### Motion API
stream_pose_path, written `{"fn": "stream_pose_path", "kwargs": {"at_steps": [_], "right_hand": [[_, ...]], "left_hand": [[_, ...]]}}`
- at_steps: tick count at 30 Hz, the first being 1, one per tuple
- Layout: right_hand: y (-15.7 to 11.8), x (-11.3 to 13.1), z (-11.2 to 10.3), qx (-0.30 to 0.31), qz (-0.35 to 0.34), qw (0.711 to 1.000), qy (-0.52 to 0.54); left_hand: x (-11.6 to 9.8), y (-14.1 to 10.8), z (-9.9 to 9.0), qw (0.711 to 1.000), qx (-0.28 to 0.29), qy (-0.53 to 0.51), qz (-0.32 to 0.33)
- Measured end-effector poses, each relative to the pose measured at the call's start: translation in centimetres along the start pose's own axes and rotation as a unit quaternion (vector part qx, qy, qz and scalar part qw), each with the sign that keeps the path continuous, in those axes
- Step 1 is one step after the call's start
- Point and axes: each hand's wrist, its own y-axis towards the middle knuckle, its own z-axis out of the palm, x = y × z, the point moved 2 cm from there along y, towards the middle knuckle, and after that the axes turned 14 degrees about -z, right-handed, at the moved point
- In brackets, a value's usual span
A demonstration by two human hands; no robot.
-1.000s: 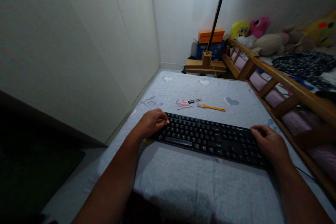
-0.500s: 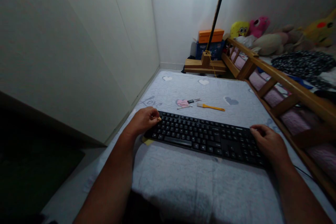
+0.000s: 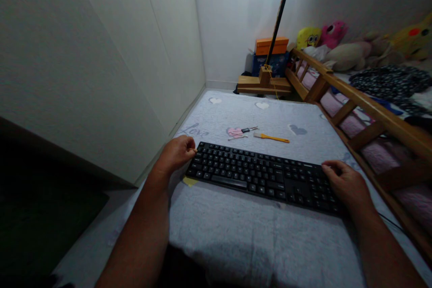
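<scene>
A black keyboard (image 3: 243,168) lies slightly slanted on the light patterned cloth (image 3: 236,229). At its left end, my left hand (image 3: 178,152) is closed in a pinch on a small pale thing that I cannot make out. My right hand (image 3: 344,182) grips the keyboard's right end, thumb and fingers at its upper edge. A bit of yellow material (image 3: 190,182) shows by the lower left corner. Beyond the keyboard lie a yellow-handled brush (image 3: 273,138), a black-gripped metal tool (image 3: 248,130) and a thin cotton swab (image 3: 237,137).
A pale wardrobe (image 3: 135,45) stands on the left. Along the right runs a wooden bed rail (image 3: 378,110), with plush toys (image 3: 344,55) and clothes behind it. A wooden stand (image 3: 264,82) with a dark pole and an orange box (image 3: 272,46) are at the back.
My left hand has moved a little left, off the keyboard's upper left corner, which now shows. My right hand and the keyboard have stayed in place.
</scene>
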Motion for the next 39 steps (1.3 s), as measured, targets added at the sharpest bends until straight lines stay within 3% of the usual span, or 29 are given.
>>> {"fn": "stream_pose_path", "kwargs": {"at_steps": [5, 9, 13, 16, 20, 34, 39], "right_hand": [[0.0, -0.5, 0.1, -0.013, -0.021, 1.000, 0.002], [-0.1, -0.3, 0.1, -0.009, -0.008, 1.000, 0.006], [-0.1, 0.1, 0.0, 0.000, 0.004, 1.000, 0.004], [-0.1, 0.2, 0.0, -0.001, 0.005, 1.000, -0.001], [0.0, 0.2, -0.1, -0.003, -0.017, 1.000, 0.001], [-0.1, 0.3, -0.1, 0.008, 0.008, 1.000, 0.004], [-0.1, 0.3, -0.1, -0.001, -0.005, 1.000, 0.003]], "left_hand": [[0.2, 0.2, -0.2, 0.998, -0.052, 0.015, -0.015], [-1.1, -0.2, 0.2, 0.995, -0.080, -0.047, 0.039], [-3.2, -1.1, 1.4, 0.985, -0.014, -0.113, 0.128], [-4.0, -1.4, 2.2, 0.981, 0.033, -0.111, 0.157], [-3.6, -1.2, 2.3, 0.987, 0.034, -0.079, 0.138], [-1.9, -0.5, 1.0, 0.998, -0.059, 0.020, 0.025], [-2.2, -0.6, 1.0, 0.994, -0.104, 0.008, 0.031]]}}
